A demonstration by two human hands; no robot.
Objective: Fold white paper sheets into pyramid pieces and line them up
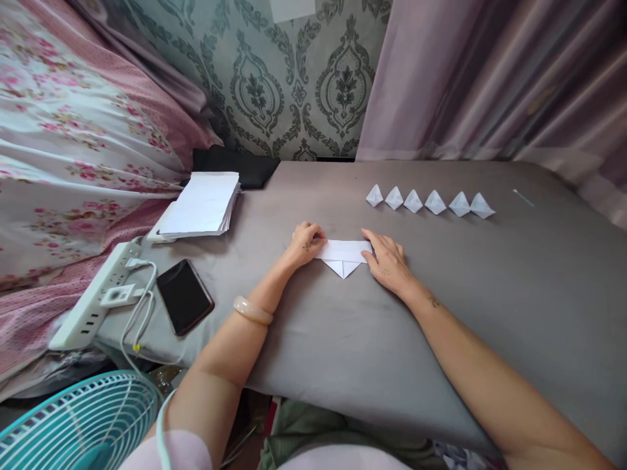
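A sheet of white paper, the folded paper (pixel 343 252), lies on the grey cloth between my hands. It has a flat band across the top and a triangular point towards me. My left hand (pixel 306 245) is closed in a pinch at the band's left end, with its other fingers curled. At the right end, my right hand (pixel 386 261) holds the paper's edge, its thumb resting on the band and its index finger reaching past the upper corner. Beyond my right hand stands a row of several small folded paper shapes (pixel 413 201).
A stack of white paper (pixel 200 203) sits at the back left, near a black cloth or bag (pixel 240 166). A phone (pixel 185 297) and a power strip (pixel 95 297) with cables lie left. A blue fan (pixel 83 424) stands below the edge. A thin stick (pixel 523 197) lies far right.
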